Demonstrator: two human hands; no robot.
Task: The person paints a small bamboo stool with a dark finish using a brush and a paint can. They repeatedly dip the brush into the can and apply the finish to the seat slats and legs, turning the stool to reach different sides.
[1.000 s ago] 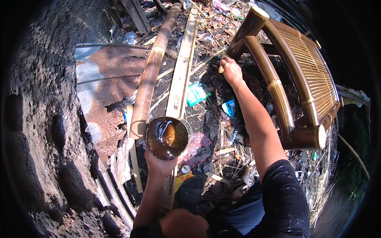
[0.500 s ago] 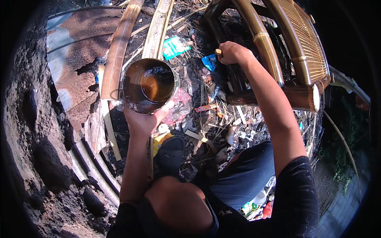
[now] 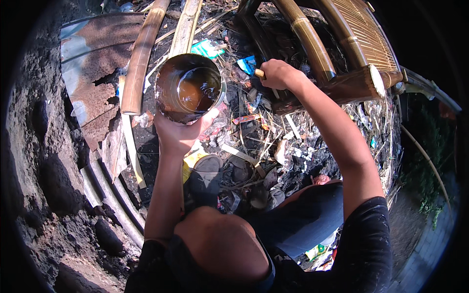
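My left hand (image 3: 178, 134) is wrapped around the lower side of a round metal can (image 3: 165, 95). The can tilts so that its mouth faces me, and glossy brown liquid (image 3: 193, 93) pools inside. In my right hand (image 3: 282, 74) is a paintbrush with a light wooden handle (image 3: 260, 73) that sticks out past the fist. Its bristles are hidden behind the hand. That hand is close against a glossy brown bamboo piece of furniture (image 3: 312, 44), near where a dark upright meets the thick lower rail (image 3: 337, 93). Whether the bristles touch the bamboo cannot be seen.
Bamboo poles (image 3: 141, 63) and a rusty corrugated sheet (image 3: 105, 53) lie at the left, beside a rough earth bank (image 3: 49, 171). Litter, a blue wrapper (image 3: 247, 64) and bamboo scraps (image 3: 243, 155) cover the ground around my shoe (image 3: 205, 178).
My right hand has come down along the furniture, nearer its lower rail. The can sits slightly farther right and higher in view. The whole scene has shifted up a little.
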